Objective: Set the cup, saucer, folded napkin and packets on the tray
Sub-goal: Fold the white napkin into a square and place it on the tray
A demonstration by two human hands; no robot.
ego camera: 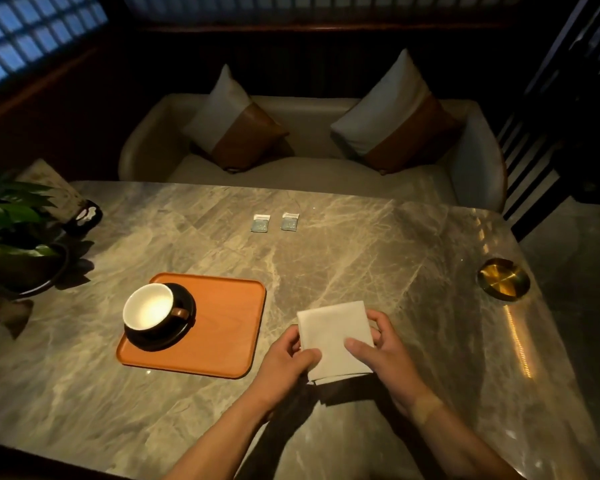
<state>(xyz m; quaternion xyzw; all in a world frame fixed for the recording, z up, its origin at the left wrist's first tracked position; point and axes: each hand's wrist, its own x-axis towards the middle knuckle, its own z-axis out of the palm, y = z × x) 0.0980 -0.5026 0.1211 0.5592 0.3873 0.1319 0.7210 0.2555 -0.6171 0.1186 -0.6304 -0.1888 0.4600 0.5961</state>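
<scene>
An orange tray (222,327) lies on the marble table, left of centre. On its left part a dark saucer (184,299) carries a cup (148,307) with a white inside, upright. A folded white napkin (336,336) is held just above the table, right of the tray. My left hand (290,358) grips the napkin's left edge and my right hand (378,344) grips its right edge, thumbs on top. Two small pale packets (261,223) (289,221) lie side by side farther back on the table.
A potted plant (11,230) and a dark holder (84,216) stand at the table's left edge. A brass ashtray (503,278) sits near the right edge. Beyond the table is a pale sofa (312,168) with two cushions.
</scene>
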